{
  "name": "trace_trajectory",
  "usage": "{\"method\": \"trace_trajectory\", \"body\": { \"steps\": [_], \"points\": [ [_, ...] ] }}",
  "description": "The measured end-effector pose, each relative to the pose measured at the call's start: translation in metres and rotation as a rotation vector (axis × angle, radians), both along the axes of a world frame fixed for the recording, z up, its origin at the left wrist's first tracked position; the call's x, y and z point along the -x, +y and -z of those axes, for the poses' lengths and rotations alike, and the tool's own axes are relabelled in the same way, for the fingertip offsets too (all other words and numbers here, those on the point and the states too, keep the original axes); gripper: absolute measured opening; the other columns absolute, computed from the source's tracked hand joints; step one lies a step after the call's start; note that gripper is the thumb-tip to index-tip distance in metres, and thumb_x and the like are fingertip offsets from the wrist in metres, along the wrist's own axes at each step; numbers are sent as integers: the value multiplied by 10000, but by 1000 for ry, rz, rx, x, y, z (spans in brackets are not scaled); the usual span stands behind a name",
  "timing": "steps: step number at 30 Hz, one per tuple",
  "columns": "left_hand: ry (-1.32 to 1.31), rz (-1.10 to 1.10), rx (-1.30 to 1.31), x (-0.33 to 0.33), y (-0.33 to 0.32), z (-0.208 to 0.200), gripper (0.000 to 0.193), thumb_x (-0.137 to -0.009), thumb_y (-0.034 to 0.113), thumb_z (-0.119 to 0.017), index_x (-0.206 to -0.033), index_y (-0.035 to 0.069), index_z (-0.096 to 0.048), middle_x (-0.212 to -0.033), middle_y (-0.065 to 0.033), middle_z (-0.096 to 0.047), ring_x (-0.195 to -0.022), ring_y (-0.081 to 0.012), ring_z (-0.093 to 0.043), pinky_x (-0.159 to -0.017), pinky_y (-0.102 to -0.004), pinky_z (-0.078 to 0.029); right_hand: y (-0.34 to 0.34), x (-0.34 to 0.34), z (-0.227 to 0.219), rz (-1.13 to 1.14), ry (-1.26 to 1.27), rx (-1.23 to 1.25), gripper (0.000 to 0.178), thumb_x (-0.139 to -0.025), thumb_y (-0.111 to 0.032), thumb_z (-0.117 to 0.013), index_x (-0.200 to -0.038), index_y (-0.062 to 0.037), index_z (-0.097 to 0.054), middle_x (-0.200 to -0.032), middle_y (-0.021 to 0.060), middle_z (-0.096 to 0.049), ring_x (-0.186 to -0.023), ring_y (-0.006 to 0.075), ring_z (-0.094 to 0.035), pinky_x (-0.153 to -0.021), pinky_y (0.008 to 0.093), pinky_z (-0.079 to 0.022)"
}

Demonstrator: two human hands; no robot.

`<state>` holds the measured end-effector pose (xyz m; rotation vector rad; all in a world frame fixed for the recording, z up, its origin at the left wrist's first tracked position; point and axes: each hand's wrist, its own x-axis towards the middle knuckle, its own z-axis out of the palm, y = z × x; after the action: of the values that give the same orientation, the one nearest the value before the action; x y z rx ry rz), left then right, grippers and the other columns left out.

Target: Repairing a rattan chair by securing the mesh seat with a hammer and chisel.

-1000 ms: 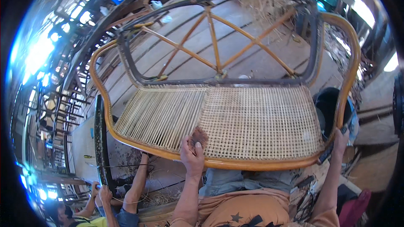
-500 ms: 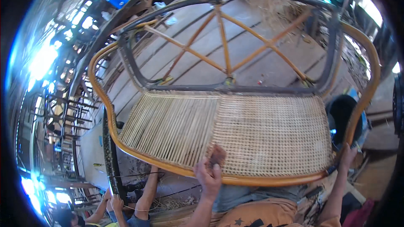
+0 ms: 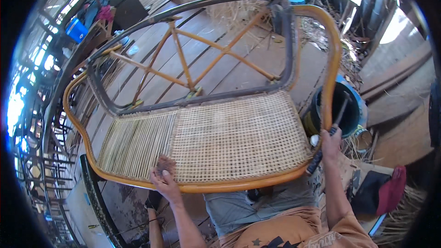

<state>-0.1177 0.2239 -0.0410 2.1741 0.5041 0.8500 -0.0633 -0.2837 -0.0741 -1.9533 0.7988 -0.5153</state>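
A rattan bench [image 3: 239, 184] with a yellow-brown cane frame and dark top rail lies in front of me. The right part of its seat carries an open woven mesh [image 3: 229, 142]; on the left part, strands [image 3: 133, 144] run one way only. My left hand [image 3: 166, 187] is closed at the seat's front edge, by the line between the two parts, on a reddish-brown rough wad [image 3: 166, 164] whose kind I cannot make out. Beside the bench's right arm, my right hand [image 3: 331, 147] is wrapped round a dark-handled tool [image 3: 315, 162]; its working end is unclear.
A dark bucket [image 3: 353, 121] stands past the bench's right arm, near a small tin [image 3: 364, 138]. Dark and maroon cloth [image 3: 390, 193] lies at lower right. Another person's limb [image 3: 156, 227] shows at lower left. A blue cooler [image 3: 76, 31] sits far left.
My view has swung to the right, so the bench and both hands sit further left. The tool in my right hand now shows plainly. The other person's hands have left view.
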Motion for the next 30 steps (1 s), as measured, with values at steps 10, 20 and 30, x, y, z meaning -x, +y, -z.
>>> {"method": "trace_trajectory", "body": {
  "steps": [10, 20, 30],
  "points": [
    [79, -4, -134, -6, -14, -9, 386, -917, 135, -514, -1241, -50, -416, -1153, -220, -522, -1043, -304, -549, -888, -368, -446, -6, 16, -19, -133, -18, -191, 348, -810, -140, -589, -1112, 0, -488, -859, 88, -545, -794, 198, -539, -750, 334, -447],
    [184, 570, 586, 25, -212, -9, 390, -890, 76, -525, -1242, -51, -413, -1228, -155, -484, -1141, -209, -481, -984, -293, -367, -1, 77, -3, -112, -93, -142, 294, -787, -161, -620, -1028, -13, -540, -797, 143, -577, -755, 294, -588, -718, 382, -462],
    [258, 644, 418, 15, -233, -16, 444, -885, 115, -542, -1268, -49, -388, -1224, -174, -470, -1125, -252, -476, -978, -346, -380, -42, 257, -2, -259, 348, 93, 228, -818, -189, -614, -974, -57, -513, -783, 215, -548, -764, 415, -553, -647, 446, -427]
  ]
}}
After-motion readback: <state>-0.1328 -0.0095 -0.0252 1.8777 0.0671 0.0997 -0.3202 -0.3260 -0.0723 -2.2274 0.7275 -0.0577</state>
